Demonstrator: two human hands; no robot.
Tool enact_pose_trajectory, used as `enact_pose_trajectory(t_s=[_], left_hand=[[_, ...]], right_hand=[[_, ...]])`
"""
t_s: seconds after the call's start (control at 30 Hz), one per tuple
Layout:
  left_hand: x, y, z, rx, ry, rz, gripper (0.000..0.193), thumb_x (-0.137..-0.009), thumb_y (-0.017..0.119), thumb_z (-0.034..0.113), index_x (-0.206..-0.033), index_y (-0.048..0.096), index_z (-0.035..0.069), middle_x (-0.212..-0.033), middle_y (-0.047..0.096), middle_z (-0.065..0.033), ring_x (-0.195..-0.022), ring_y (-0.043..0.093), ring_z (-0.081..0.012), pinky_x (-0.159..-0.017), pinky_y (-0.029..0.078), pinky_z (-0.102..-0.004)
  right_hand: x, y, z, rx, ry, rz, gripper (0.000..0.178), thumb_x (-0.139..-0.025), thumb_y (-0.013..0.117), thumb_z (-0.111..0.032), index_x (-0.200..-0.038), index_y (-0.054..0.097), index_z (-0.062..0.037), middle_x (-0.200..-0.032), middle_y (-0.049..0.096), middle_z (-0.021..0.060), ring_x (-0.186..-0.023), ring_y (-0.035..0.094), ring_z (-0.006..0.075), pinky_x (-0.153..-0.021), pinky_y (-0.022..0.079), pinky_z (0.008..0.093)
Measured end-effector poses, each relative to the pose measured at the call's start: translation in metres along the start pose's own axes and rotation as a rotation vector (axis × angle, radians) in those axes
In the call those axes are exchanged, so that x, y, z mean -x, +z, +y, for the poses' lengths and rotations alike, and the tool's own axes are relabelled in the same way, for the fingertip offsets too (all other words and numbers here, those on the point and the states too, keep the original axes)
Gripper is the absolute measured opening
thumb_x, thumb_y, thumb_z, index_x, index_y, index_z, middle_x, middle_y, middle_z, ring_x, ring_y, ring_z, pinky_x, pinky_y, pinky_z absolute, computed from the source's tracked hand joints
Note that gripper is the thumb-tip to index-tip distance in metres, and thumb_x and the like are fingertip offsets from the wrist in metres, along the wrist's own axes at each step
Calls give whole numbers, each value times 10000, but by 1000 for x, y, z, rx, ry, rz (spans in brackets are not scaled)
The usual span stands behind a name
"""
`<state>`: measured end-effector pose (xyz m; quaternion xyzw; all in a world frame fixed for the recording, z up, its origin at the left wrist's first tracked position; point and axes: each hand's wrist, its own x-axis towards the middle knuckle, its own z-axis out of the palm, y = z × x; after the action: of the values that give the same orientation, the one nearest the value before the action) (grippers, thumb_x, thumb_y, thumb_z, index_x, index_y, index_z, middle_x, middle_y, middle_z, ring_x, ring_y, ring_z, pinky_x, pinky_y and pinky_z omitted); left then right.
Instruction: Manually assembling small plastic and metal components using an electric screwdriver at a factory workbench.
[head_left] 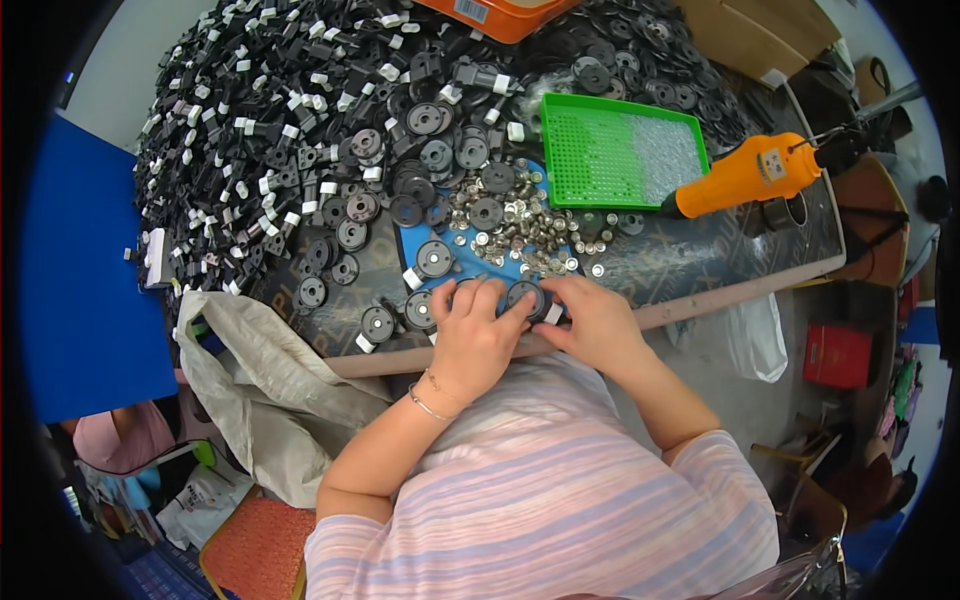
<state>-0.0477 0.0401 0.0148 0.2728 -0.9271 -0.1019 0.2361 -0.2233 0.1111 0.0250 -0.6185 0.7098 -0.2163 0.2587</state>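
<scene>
striped shirt (560, 490) closest; l hand (470, 335) + r hand (598, 325) fingers pinching blk disc (526, 289) nr tbl edge (690, 305)

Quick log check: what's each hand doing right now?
Left hand: touching a black round part; grip unclear.
Right hand: at that part's white tab; grip unclear.

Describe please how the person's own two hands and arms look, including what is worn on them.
Both the left hand and the right hand are without gloves. The left wrist carries a fine chain bracelet and a silvery bangle; no jewellery shows on the right wrist. The short sleeves have pink, pale and bluish-lilac stripes, leaving both forearms uncovered.
</scene>
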Motion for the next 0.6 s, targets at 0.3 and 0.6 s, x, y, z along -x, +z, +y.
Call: enact_pose_trajectory(t_s=[0.3, 0.6], left_hand=[[5, -20, 1, 66, -244, -61, 511, -622, 802, 246, -1092, 631, 142, -1235, 490, -102, -1188, 405, -299, -1017, 194, -490], [8, -25, 0, 83, -230, -69, 452, -652, 773, 209, -1074, 625, 145, -1249, 487, -107, -1217, 397, -308, -1035, 181, -492]], right_hand=[[-7, -14, -8, -131, -94, 55, 561, -659, 801, -277, -1130, 587, -60, -994, 608, 99, -786, 631, 259, -674, 521, 337], [-17, -2, -8, -35, -181, 96, 497, -661, 781, -267, -1078, 610, -58, -1014, 595, 116, -950, 588, 302, -781, 498, 370]])
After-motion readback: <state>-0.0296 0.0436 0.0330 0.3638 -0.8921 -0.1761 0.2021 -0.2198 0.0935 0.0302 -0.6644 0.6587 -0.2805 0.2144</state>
